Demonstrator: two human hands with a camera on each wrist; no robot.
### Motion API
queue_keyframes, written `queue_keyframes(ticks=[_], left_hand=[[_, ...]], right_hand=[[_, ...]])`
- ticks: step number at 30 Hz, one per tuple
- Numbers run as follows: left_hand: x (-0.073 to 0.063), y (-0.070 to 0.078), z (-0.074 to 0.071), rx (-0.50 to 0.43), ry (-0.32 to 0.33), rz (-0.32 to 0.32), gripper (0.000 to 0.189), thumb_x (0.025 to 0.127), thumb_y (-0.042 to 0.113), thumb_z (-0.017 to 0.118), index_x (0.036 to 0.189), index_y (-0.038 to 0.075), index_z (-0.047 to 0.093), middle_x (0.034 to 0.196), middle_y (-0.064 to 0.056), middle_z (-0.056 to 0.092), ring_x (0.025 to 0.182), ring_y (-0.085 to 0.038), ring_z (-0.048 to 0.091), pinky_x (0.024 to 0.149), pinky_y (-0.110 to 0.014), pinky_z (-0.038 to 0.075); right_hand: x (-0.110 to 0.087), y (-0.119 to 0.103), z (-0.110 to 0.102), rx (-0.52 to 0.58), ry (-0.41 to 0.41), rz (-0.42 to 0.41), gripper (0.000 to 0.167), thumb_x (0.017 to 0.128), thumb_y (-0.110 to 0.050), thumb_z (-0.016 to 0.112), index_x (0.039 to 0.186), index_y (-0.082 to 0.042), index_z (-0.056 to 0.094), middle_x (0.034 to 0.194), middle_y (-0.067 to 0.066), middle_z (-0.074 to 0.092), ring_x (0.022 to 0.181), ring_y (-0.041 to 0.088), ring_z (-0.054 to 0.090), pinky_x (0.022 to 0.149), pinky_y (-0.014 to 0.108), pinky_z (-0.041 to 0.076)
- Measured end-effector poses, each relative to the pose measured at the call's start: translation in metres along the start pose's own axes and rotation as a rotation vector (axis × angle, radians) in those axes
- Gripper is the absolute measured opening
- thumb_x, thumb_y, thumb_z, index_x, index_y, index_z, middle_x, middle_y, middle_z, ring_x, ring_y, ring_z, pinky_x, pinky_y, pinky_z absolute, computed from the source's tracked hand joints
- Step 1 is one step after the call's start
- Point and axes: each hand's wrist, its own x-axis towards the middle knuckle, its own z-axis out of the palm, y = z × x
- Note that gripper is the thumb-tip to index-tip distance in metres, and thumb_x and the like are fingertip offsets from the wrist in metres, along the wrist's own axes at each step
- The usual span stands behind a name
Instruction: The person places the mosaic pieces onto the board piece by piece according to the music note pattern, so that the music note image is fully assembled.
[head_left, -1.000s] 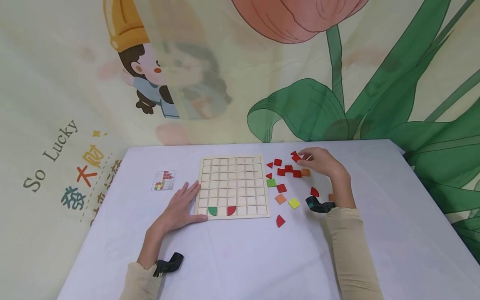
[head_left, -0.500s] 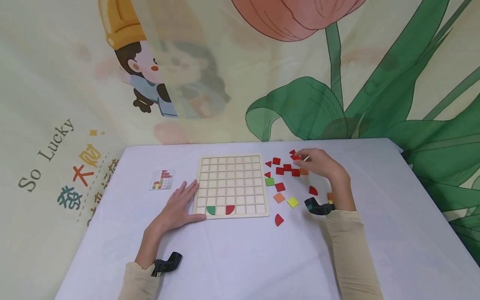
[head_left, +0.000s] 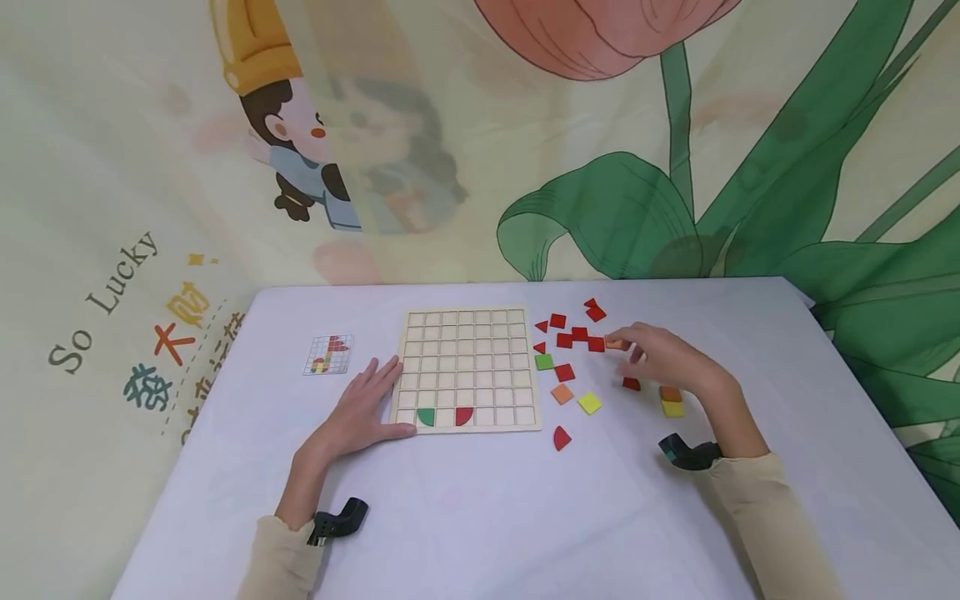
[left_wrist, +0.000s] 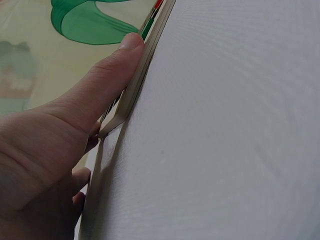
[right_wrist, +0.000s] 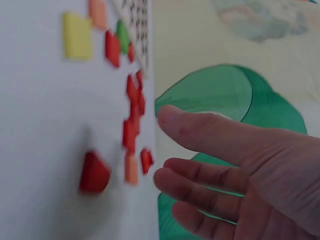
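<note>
One-handed, braced grid board (head_left: 471, 362) with spread left hand (head_left: 362, 415), presumably against sliding; held right hand (head_left: 667, 357), fingers parted, by orange tile (head_left: 612, 343).

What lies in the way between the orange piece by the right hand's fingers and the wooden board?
Three red squares and a red triangle lie between the orange piece and the board; lifted, it would probably clear them.

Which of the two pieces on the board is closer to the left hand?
The green quarter-circle, nearer the left hand; the red quarter-circle sits farther right in the same row.
</note>
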Motion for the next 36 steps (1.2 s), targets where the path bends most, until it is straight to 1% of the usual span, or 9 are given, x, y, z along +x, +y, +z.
queue_keyframes(ticks=[2, 4, 7, 12, 16, 24, 28, 32, 36], left_hand=[[0.001, 0.001, 0.0, -0.001, -0.002, 0.001, 0.106, 0.075, 0.055, 0.075, 0.155, 0.01, 0.023, 0.163, -0.01, 0.019, 0.152, -0.039, 0.006, 0.121, -0.06, 0.009], [0.001, 0.001, 0.0, -0.001, -0.004, -0.004, 0.106, 0.075, 0.056, 0.076, 0.155, 0.01, 0.023, 0.163, -0.01, 0.019, 0.151, -0.039, 0.006, 0.121, -0.06, 0.009], [0.001, 0.0, 0.001, -0.004, -0.003, -0.001, 0.106, 0.075, 0.056, 0.076, 0.155, 0.01, 0.023, 0.163, -0.01, 0.019, 0.151, -0.04, 0.006, 0.12, -0.061, 0.01], [0.0, -0.002, 0.002, -0.004, 0.0, 0.009, 0.105, 0.075, 0.056, 0.075, 0.154, 0.01, 0.024, 0.163, -0.011, 0.02, 0.151, -0.04, 0.007, 0.12, -0.061, 0.01], [0.001, -0.002, 0.003, -0.001, 0.001, 0.012, 0.105, 0.075, 0.057, 0.075, 0.155, 0.01, 0.024, 0.163, -0.01, 0.019, 0.151, -0.04, 0.006, 0.12, -0.061, 0.01], [0.003, -0.003, 0.004, -0.001, 0.004, 0.012, 0.106, 0.075, 0.058, 0.074, 0.155, 0.01, 0.023, 0.163, -0.009, 0.019, 0.151, -0.039, 0.006, 0.12, -0.061, 0.01], [0.003, -0.003, 0.004, 0.002, 0.004, 0.014, 0.106, 0.075, 0.058, 0.074, 0.155, 0.01, 0.023, 0.164, -0.009, 0.019, 0.151, -0.039, 0.006, 0.12, -0.061, 0.01], [0.003, -0.003, 0.003, -0.005, 0.011, 0.012, 0.106, 0.075, 0.058, 0.074, 0.155, 0.011, 0.023, 0.164, -0.008, 0.019, 0.152, -0.039, 0.005, 0.121, -0.06, 0.009], [0.002, -0.004, 0.002, -0.004, 0.007, 0.012, 0.107, 0.074, 0.058, 0.074, 0.155, 0.011, 0.023, 0.164, -0.009, 0.019, 0.152, -0.039, 0.006, 0.121, -0.06, 0.009]], right_hand=[[-0.006, 0.012, 0.003, 0.003, -0.04, 0.026, 0.06, 0.084, -0.02, 0.076, 0.137, -0.007, 0.051, 0.117, 0.018, 0.059, 0.099, 0.026, 0.06, 0.071, 0.032, 0.06], [-0.009, 0.021, 0.006, 0.004, -0.063, 0.028, 0.061, 0.083, -0.021, 0.076, 0.137, -0.008, 0.051, 0.116, 0.017, 0.059, 0.099, 0.026, 0.059, 0.071, 0.032, 0.06], [-0.012, 0.028, 0.008, -0.004, -0.065, 0.011, 0.054, 0.082, -0.021, 0.077, 0.13, -0.007, 0.057, 0.111, 0.014, 0.061, 0.099, 0.025, 0.058, 0.073, 0.032, 0.059], [-0.01, 0.033, 0.01, -0.01, -0.077, 0.001, 0.038, 0.082, -0.02, 0.077, 0.118, -0.01, 0.068, 0.102, 0.009, 0.063, 0.096, 0.023, 0.057, 0.072, 0.029, 0.058], [-0.009, 0.035, 0.013, -0.016, -0.079, -0.005, 0.032, 0.083, -0.017, 0.076, 0.114, -0.01, 0.071, 0.099, 0.007, 0.063, 0.094, 0.02, 0.057, 0.073, 0.03, 0.057], [-0.007, 0.033, 0.016, -0.051, -0.075, -0.017, 0.027, 0.084, -0.01, 0.074, 0.111, -0.008, 0.071, 0.093, 0.004, 0.061, 0.087, 0.017, 0.055, 0.074, 0.029, 0.057], [-0.007, 0.031, 0.017, -0.07, -0.076, -0.02, 0.028, 0.083, -0.01, 0.074, 0.111, -0.007, 0.071, 0.094, 0.004, 0.062, 0.086, 0.016, 0.056, 0.075, 0.031, 0.058], [-0.005, 0.03, 0.018, -0.09, -0.057, -0.029, 0.027, 0.083, -0.01, 0.075, 0.109, -0.007, 0.07, 0.093, 0.005, 0.062, 0.085, 0.016, 0.056, 0.075, 0.031, 0.058], [-0.003, 0.03, 0.021, -0.095, -0.024, -0.028, 0.026, 0.082, -0.011, 0.076, 0.107, -0.007, 0.07, 0.092, 0.005, 0.063, 0.082, 0.016, 0.056, 0.072, 0.029, 0.057]])
